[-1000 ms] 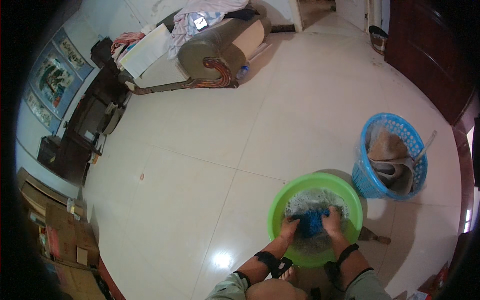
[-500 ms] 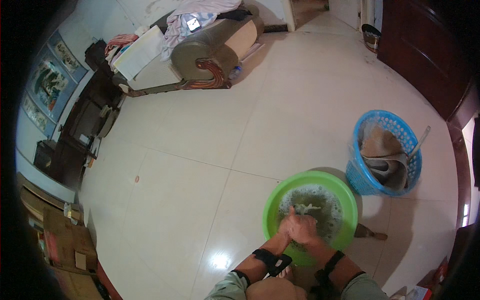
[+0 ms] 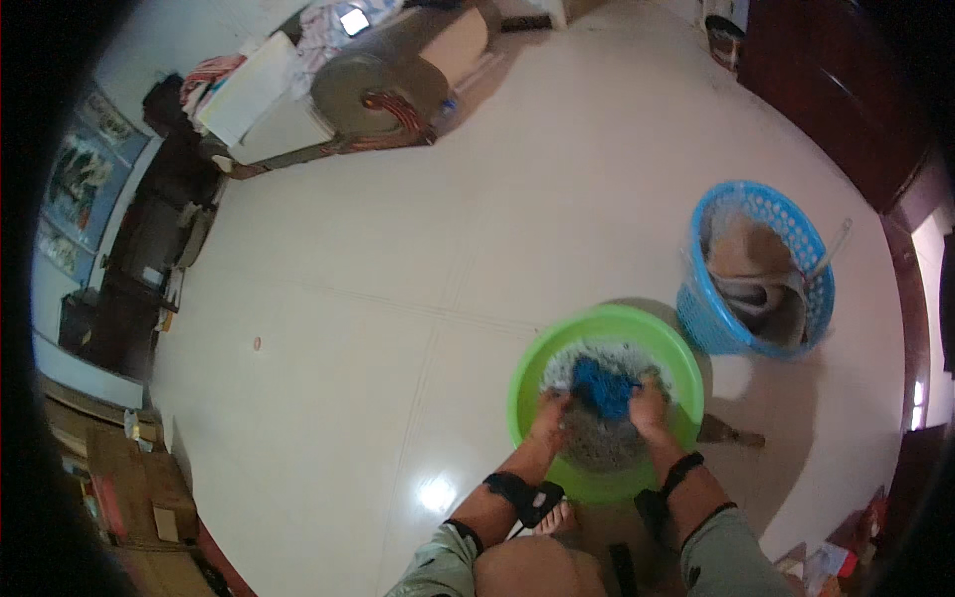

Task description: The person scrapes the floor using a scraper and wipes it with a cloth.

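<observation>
A crumpled dark-blue cloth (image 3: 603, 388) spans the gap between my two hands, just over grey, sudsy water (image 3: 602, 448). The water fills a round green basin (image 3: 689, 348) that stands on the floor in front of me. My left hand (image 3: 551, 410) grips the cloth's left end, fingers closed and slightly blurred. At its right end my right hand (image 3: 650, 401) is closed on it too. The cloth's exact kind cannot be made out. Black straps circle both of my forearms.
A blue perforated basket (image 3: 699, 316) with brown and grey fabric stands right of the basin. Beside the basin lies a brown brush-like tool (image 3: 731, 433). Cardboard boxes (image 3: 129, 478) line the lower left; a sofa (image 3: 368, 95) and a dark-red door (image 3: 831, 90) are farther off.
My hands were clasped together over the water; now they are apart with the blue cloth showing between them. The whole view has shifted, so the room sits slightly higher and further left.
</observation>
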A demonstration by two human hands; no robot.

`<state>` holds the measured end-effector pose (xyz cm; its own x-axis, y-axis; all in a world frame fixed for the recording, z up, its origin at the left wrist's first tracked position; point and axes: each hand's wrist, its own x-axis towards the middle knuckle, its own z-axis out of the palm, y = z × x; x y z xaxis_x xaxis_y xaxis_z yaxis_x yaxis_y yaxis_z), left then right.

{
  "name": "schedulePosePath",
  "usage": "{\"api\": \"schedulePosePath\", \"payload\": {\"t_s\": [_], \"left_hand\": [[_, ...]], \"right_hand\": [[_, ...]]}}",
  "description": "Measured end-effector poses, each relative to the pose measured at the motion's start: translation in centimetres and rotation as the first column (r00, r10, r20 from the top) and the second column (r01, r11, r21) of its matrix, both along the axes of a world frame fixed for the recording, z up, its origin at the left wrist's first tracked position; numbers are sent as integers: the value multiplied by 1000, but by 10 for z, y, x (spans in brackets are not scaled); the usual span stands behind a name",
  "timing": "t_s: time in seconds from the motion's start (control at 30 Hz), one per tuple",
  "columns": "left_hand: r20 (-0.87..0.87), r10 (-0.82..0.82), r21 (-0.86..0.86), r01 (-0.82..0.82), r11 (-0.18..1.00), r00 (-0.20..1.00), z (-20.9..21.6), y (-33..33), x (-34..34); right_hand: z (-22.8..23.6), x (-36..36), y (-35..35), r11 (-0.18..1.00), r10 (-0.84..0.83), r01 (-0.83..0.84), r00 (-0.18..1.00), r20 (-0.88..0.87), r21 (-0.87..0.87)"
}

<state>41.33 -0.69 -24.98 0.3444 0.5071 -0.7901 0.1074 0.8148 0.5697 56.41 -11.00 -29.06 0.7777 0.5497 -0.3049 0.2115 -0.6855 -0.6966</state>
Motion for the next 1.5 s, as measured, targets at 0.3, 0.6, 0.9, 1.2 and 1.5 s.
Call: {"api": "schedulePosePath", "payload": {"t_s": [0.3, 0.6, 0.9, 1.2, 1.5], "left_hand": [[24, -122, -50, 123, 991, 992, -13, -4, 8], [328, -63, -313, 171, 934, 943, 22, 10, 15], [382, 192, -262, -93, 960, 904, 25, -4, 33], [292, 126, -281, -41, 959, 948, -3, -13, 26], [311, 33, -197, 30, 980, 950, -44, 13, -15]], "right_hand": [[-16, -2, -5, 996, 59, -66, 992, 112, 62], [109, -87, 9, 763, 347, -397, 917, 195, 510], [97, -55, 32, 861, 328, -465, 818, 473, 206], [41, -30, 29, 947, 93, -163, 964, 251, 277], [29, -20, 24, 790, 593, -596, 802, -70, -143]]}}
